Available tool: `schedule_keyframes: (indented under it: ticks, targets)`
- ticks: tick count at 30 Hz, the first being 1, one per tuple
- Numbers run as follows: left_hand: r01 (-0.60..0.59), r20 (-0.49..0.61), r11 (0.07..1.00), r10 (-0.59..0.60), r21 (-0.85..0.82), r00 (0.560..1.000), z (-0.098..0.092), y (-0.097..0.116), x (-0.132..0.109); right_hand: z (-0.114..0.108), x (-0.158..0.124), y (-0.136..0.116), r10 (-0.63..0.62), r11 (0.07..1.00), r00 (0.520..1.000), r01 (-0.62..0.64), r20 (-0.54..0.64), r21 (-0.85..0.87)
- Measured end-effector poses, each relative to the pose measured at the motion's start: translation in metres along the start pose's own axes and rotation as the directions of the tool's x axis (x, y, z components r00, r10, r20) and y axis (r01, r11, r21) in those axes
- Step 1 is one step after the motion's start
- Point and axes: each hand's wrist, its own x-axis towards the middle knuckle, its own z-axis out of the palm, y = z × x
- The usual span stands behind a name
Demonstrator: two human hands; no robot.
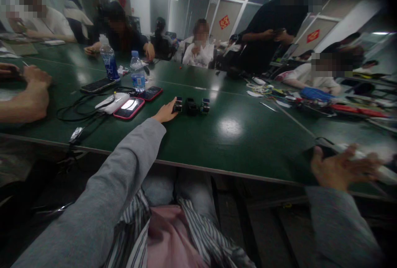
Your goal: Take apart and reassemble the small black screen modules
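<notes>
From my remote seat I see the left hand (167, 111) reaching across the green counter (263, 135), its fingers at the near-left side of a small dark device (178, 104). I cannot tell whether they grip it or merely touch it. That device is the leftmost of three in a short row; a black block (191, 106) sits in the middle, and a matching device (205, 106) stands to its right. The right hand (338, 166) is at the far right, its fingers spread and open (motion blur smears them on my view), just beside a black object (327, 151) it partly hides. Left of the row I make out a pink-edged phone (129, 108) with a lit screen, touching or just beside a white pouch-like item (111, 102), and a red-edged phone (150, 93) beneath a blue-capped bottle (138, 75). A jumble of cables (263, 89) lies farther off to the right.
</notes>
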Motion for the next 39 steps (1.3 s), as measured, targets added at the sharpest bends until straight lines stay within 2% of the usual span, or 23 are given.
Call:
schedule_keyframes:
  ticks: [2,3,5,7,8,10,12,14,16,18,23,26,29,32,35,39]
  targets:
    - [0.007,-0.002,1.0,-0.007,0.014,1.0,0.0,0.001,0.0,0.025,0.003,-0.044,0.145,0.989,0.983,-0.144,0.111,-0.024]
    - [0.01,-0.003,1.0,-0.01,0.02,1.0,0.0,0.001,0.0,0.04,0.003,-0.076,0.106,0.994,0.976,-0.106,0.193,-0.01]
    - [0.011,0.0,1.0,-0.01,0.026,1.0,0.0,0.001,0.0,0.071,-0.001,-0.149,-0.081,0.995,0.953,0.057,0.292,0.087]
    - [0.013,0.002,1.0,-0.013,0.028,1.0,0.0,0.0,0.0,0.102,-0.007,-0.222,-0.291,0.949,0.882,0.217,0.37,0.228]
    - [0.014,0.003,1.0,-0.014,0.027,1.0,0.0,0.0,0.0,0.116,-0.01,-0.254,-0.351,0.925,0.861,0.255,0.369,0.283]
    - [0.009,0.001,1.0,-0.009,0.024,1.0,0.0,-0.001,0.0,0.14,-0.016,-0.303,-0.378,0.901,0.858,0.255,0.347,0.351]
    - [-0.001,-0.002,1.0,0.001,0.022,1.0,0.0,-0.001,0.0,0.157,-0.019,-0.328,-0.383,0.888,0.85,0.231,0.361,0.397]
    - [-0.006,-0.001,1.0,0.006,0.027,1.0,-0.001,-0.001,0.0,0.168,-0.022,-0.334,-0.422,0.867,0.806,0.226,0.415,0.444]
    - [-0.007,0.008,0.999,0.007,0.035,1.0,-0.001,0.0,0.0,0.173,-0.024,-0.33,-0.469,0.842,0.759,0.232,0.451,0.486]
    - [0.0,0.013,0.999,-0.001,0.048,1.0,-0.001,0.002,-0.002,0.172,-0.025,-0.325,-0.492,0.826,0.749,0.241,0.443,0.509]
    - [0.097,-0.016,0.979,-0.095,0.177,0.995,-0.003,0.012,-0.007,0.165,-0.024,-0.321,-0.449,0.821,0.806,0.201,0.385,0.535]
    - [0.123,0.034,0.963,-0.135,0.241,0.99,-0.004,0.016,-0.008,0.167,-0.022,-0.322,-0.368,0.816,0.854,0.108,0.367,0.568]
    - [0.108,0.063,0.956,-0.129,0.273,0.99,-0.004,0.017,-0.007,0.174,-0.02,-0.321,-0.229,0.825,0.896,-0.029,0.381,0.564]
    - [0.104,0.059,0.951,-0.127,0.292,0.99,-0.004,0.016,-0.006,0.182,-0.018,-0.317,-0.102,0.835,0.904,-0.15,0.416,0.53]
    - [0.101,0.055,0.951,-0.122,0.292,0.991,-0.004,0.016,-0.006,0.188,-0.017,-0.312,-0.012,0.845,0.889,-0.236,0.458,0.481]
    - [0.093,0.051,0.953,-0.112,0.288,0.992,-0.004,0.015,-0.006,0.192,-0.017,-0.306,0.001,0.839,0.891,-0.247,0.454,0.484]
